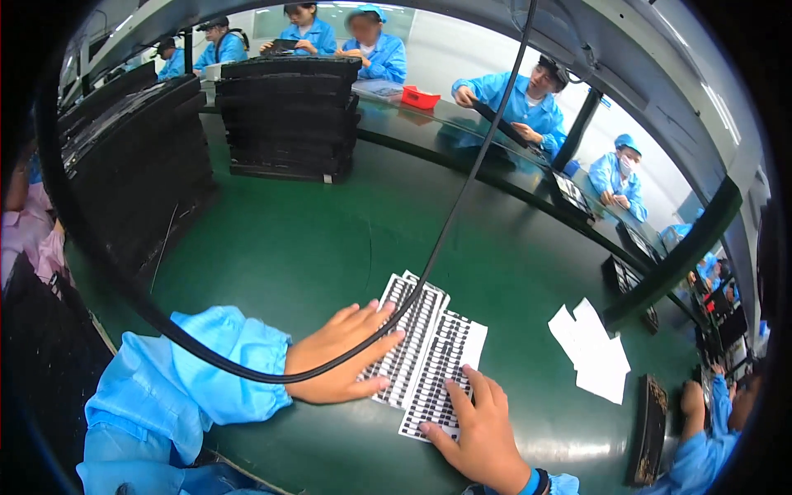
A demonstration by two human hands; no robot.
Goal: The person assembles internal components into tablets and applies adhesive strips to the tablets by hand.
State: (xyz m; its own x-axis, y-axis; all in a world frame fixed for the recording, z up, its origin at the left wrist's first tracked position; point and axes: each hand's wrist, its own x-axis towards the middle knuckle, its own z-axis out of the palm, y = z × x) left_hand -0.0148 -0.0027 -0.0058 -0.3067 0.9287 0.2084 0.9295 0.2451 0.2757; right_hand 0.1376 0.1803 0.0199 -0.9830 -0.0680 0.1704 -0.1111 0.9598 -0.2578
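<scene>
Two stacks of white sheets covered in rows of small black rectangular pieces, like sticker sheets, lie side by side on the green table. Flat on the left stack point(423, 318) rests my left hand point(334, 351), its fingers spread and covering part of the rows. My right hand point(487, 425) touches the lower part of the right sheet point(450, 346), thumb and fingers apart. Neither hand grips anything that I can see. A black cable point(462, 194) crosses the view in front of my left hand and the left stack.
Tall stacks of black trays point(285, 124) stand at the far left, with another stack point(132, 165) nearer. Loose white papers point(594, 351) lie to the right. A black tray point(649, 429) sits near the right edge. Across the table, co-workers in blue work near a red bin point(420, 98).
</scene>
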